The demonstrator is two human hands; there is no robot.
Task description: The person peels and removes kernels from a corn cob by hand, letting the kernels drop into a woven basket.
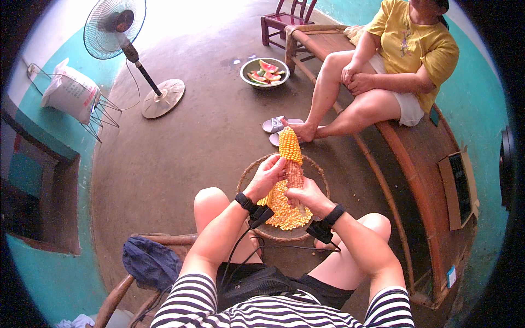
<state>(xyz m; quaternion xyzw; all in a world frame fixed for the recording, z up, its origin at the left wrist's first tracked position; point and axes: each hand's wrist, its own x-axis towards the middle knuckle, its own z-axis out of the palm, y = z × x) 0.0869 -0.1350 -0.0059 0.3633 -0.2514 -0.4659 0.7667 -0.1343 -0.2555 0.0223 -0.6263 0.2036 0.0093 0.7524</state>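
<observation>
A partly shelled ear of corn [290,149] stands upright over a woven basket [243,174]. Yellow kernels cover its far end, while the near part is bare reddish cob. My right hand [308,196] grips the bare lower end. Against the cob's left side, just below the kernel rows, are the thumb and fingers of my left hand [266,175]; some fingertips are hidden. Loose corn kernels [289,219] lie in the basket beneath both hands. Another yellow ear [265,200] shows partly behind my left wrist.
A person [410,61] sits on a bamboo bench [404,164] at right. Slippers [272,124] lie beyond the basket. Farther off are a basin [251,81] of watermelon pieces and a standing fan [149,78]. Cables [283,247] run from my wristbands. A wooden chair armrest [172,238] is at left.
</observation>
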